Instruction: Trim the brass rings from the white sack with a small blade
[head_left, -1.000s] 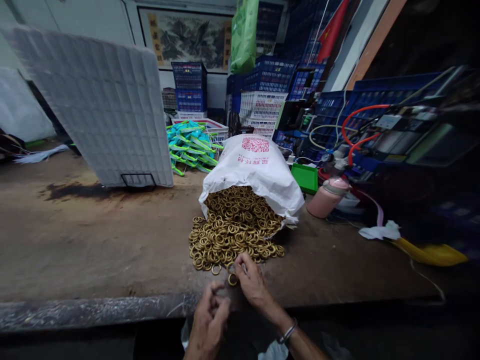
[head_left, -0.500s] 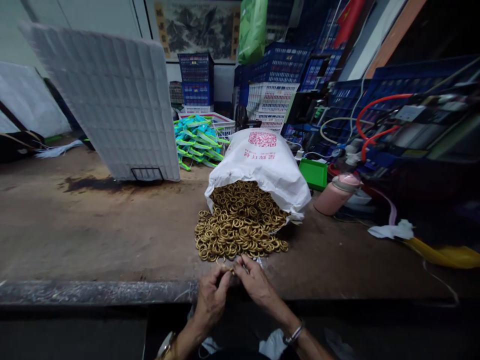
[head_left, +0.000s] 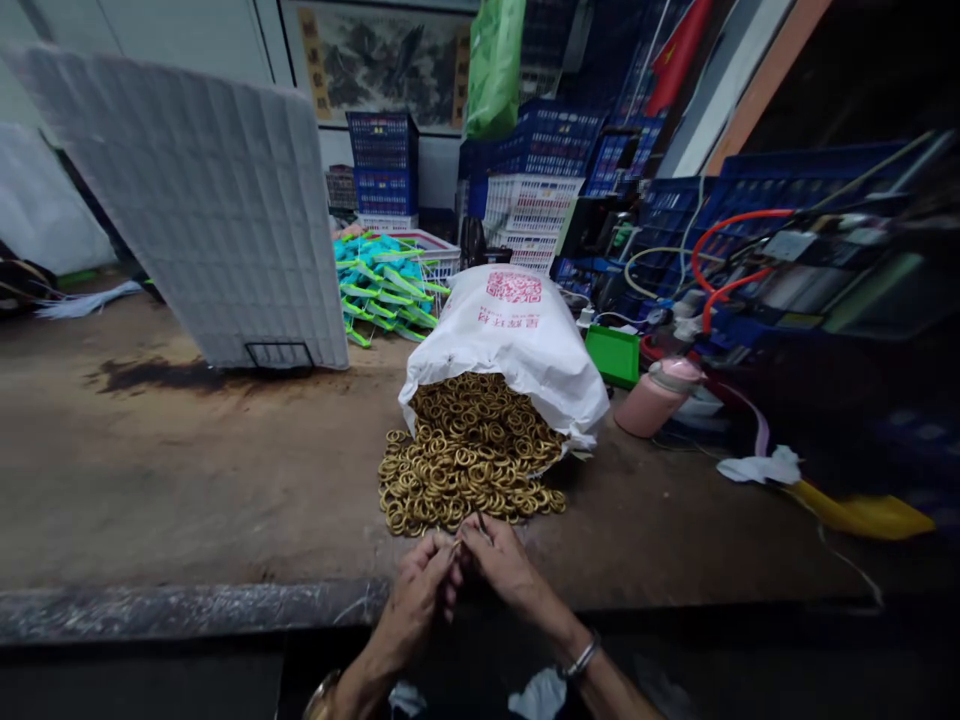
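Note:
My left hand (head_left: 426,578) is closed in a pinch on a gold-coloured ring (head_left: 456,544), held just above the table's front edge. Fingertips of my right hand (head_left: 501,562) meet it there, also pinched. A thin dark sliver (head_left: 482,522) shows at the right fingers, too small to name; whether they grip the ring too is hidden. Just beyond both hands lies a heap of similar rings (head_left: 450,490), spilling from the mouth of a white woven sack (head_left: 502,335) that rests on its side.
A tall white padded panel (head_left: 202,210) stands in a black wire holder at left. Teal and green items (head_left: 386,285) are piled behind the sack. To the right are a green tray (head_left: 613,356), a pink bottle (head_left: 656,398) and a machine with orange hoses (head_left: 731,225).
The view has shifted slightly, so things sit further left and lower. Both hands stay together at the ring, with the left fingers slightly repositioned and the dark sliver now visible at the right fingers.

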